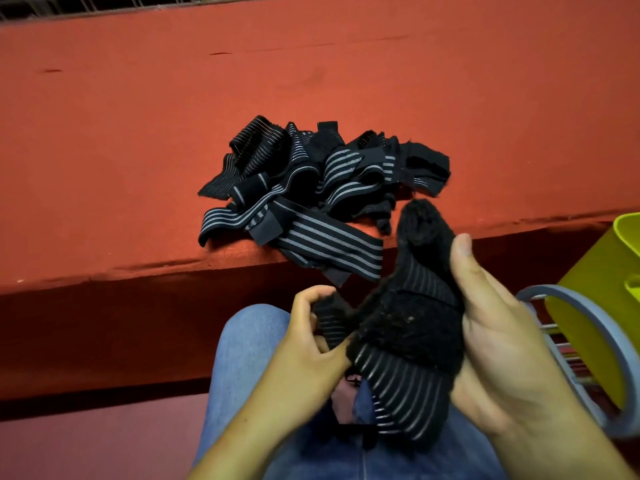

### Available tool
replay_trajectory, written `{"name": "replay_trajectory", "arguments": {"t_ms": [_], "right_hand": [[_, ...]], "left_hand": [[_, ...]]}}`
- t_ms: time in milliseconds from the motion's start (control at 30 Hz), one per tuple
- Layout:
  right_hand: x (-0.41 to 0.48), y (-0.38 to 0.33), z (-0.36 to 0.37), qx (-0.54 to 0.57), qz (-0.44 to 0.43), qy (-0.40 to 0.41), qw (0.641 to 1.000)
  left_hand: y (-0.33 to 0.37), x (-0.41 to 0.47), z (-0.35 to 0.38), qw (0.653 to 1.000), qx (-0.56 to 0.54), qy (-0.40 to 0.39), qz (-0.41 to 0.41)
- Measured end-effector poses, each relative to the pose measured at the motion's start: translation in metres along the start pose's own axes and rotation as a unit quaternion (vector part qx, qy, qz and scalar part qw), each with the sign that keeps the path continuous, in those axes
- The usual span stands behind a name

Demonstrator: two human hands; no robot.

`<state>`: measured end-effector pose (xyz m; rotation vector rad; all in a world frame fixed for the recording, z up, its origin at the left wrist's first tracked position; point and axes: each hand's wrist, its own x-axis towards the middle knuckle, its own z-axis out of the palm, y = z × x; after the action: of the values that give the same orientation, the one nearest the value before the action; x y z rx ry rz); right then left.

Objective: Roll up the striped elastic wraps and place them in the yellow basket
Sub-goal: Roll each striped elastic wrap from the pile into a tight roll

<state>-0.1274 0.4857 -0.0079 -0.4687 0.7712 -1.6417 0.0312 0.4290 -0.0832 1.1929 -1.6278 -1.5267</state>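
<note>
Red cloth covers the long table (138, 150) in front of me, its front edge running across the middle of the head view, with a strip of wire grid (69, 5) along the far top left. On the cloth near that edge lies a loose pile of striped elastic wraps (311, 188), black with pale lines, tangled over one another, and one band hangs slightly over the edge. Nearer to me, above my lap in blue jeans (249, 358), I hold one wrap (408, 327) between both hands; its fuzzy black fastening patch faces up and its far end stands up in front of the pile, hiding part of it. My left hand (311, 348) pinches the wrap's left end with curled fingers. My right hand (502, 348) cradles the other side, thumb pressed along the fabric; its fingers are hidden behind the wrap, so they seem to curl round it. To my right stands the yellow basket (595, 306), cut off by the frame edge, with a grey-blue curved rim (588, 327) in front of it and thin wire bars (561, 344) just beside my right hand.
</note>
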Motion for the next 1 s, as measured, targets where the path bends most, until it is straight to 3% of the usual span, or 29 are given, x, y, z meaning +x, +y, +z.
{"name": "replay_trajectory", "arguments": {"t_ms": [100,200,633,733,800,900,1000], "right_hand": [[-0.001,0.002,0.004,0.007,0.009,-0.012,1.000],[0.000,0.001,0.003,0.009,0.005,-0.019,1.000],[0.008,-0.011,-0.009,-0.100,-0.077,0.025,0.992],[0.011,-0.003,-0.014,-0.172,-0.094,0.041,0.980],[0.012,0.004,-0.018,-0.217,-0.096,0.037,0.971],[0.010,0.011,-0.020,-0.251,-0.084,0.005,0.964],[0.009,0.013,-0.019,-0.280,-0.072,-0.037,0.957]], "left_hand": [[0.010,-0.004,0.002,0.996,0.061,0.045,0.042],[0.004,-0.005,-0.004,0.992,0.111,0.042,0.050],[-0.043,0.003,-0.044,0.985,0.149,0.008,-0.082],[-0.027,0.002,-0.047,0.983,0.172,0.057,-0.020],[-0.005,-0.003,-0.046,0.992,0.092,0.073,0.044],[0.033,-0.015,-0.037,0.993,-0.012,0.016,0.112],[0.050,-0.022,-0.031,0.990,-0.013,-0.030,0.139]]}}
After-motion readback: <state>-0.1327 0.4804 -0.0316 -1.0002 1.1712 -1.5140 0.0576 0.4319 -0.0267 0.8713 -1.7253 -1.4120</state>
